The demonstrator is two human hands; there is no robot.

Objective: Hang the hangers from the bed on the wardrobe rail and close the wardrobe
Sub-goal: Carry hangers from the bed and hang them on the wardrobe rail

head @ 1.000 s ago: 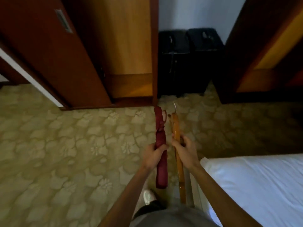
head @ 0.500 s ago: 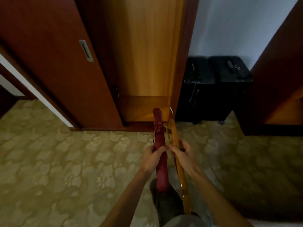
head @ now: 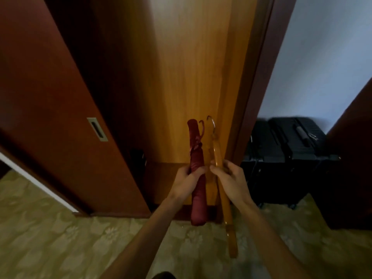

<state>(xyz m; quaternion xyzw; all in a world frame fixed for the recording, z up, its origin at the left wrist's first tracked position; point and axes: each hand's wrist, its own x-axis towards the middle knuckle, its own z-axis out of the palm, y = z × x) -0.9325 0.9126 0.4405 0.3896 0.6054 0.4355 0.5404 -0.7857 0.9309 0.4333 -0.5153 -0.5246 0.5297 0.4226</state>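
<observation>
My left hand grips a dark red padded hanger, seen edge-on with its hook pointing up. Beside it my right hand holds a light wooden hanger with a metal hook, also edge-on. Both hangers are upright and close together, in front of the open wardrobe, whose light wooden inside wall shows. The sliding wardrobe door, dark red-brown with a recessed metal handle, stands pushed to the left. The rail is out of view.
Two black suitcases stand against the white wall right of the wardrobe. A dark wooden piece of furniture is at the right edge. Patterned green-beige carpet covers the floor.
I have walked from the bed toward the wardrobe and my view has risen; the bed has left the view. Both hands keep the same hold on the two hangers.
</observation>
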